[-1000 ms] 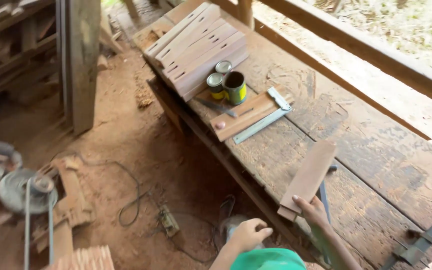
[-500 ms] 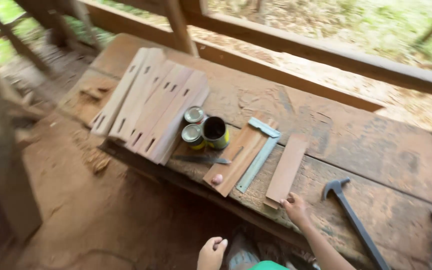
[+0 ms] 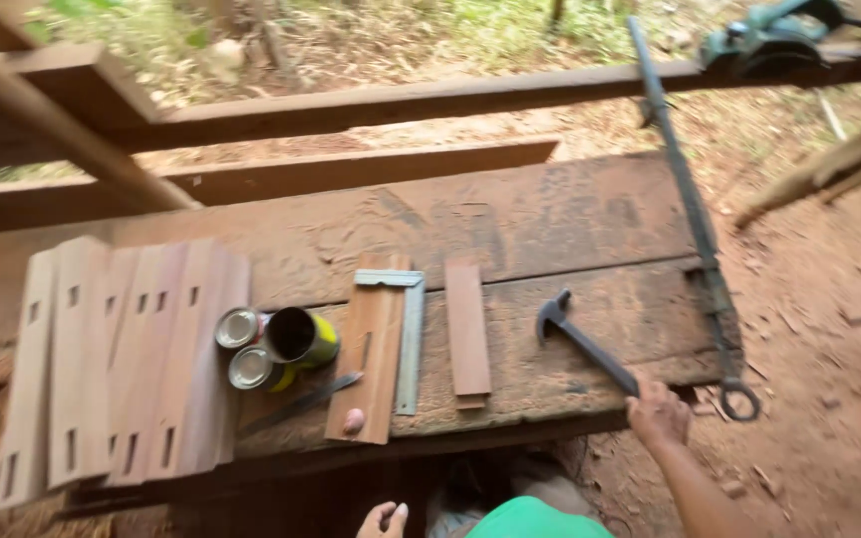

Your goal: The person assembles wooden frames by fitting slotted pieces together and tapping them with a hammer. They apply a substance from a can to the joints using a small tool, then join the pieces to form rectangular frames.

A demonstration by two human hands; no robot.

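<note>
My right hand (image 3: 658, 412) grips the handle end of a dark claw hammer (image 3: 584, 342) that lies on the wooden workbench (image 3: 550, 224), head pointing up-left. My left hand (image 3: 383, 520) hangs low at the bottom edge with its fingers loosely curled and nothing in it. A short reddish wooden slat (image 3: 467, 329) lies flat on the bench just left of the hammer. Further left lie a metal try square (image 3: 408, 339) and a longer wooden piece (image 3: 369, 349).
Several slotted wooden boards (image 3: 117, 359) lie side by side at the bench's left end, with three tins (image 3: 276, 347) and a thin blade (image 3: 303, 401) beside them. A long metal bar clamp (image 3: 695, 219) crosses the bench's right end. A green power planer (image 3: 769, 40) rests on the far rail.
The view has swung right. My right hand has let go of the short slat, which now lies flat on the bench, and has moved right to take the hammer handle.
</note>
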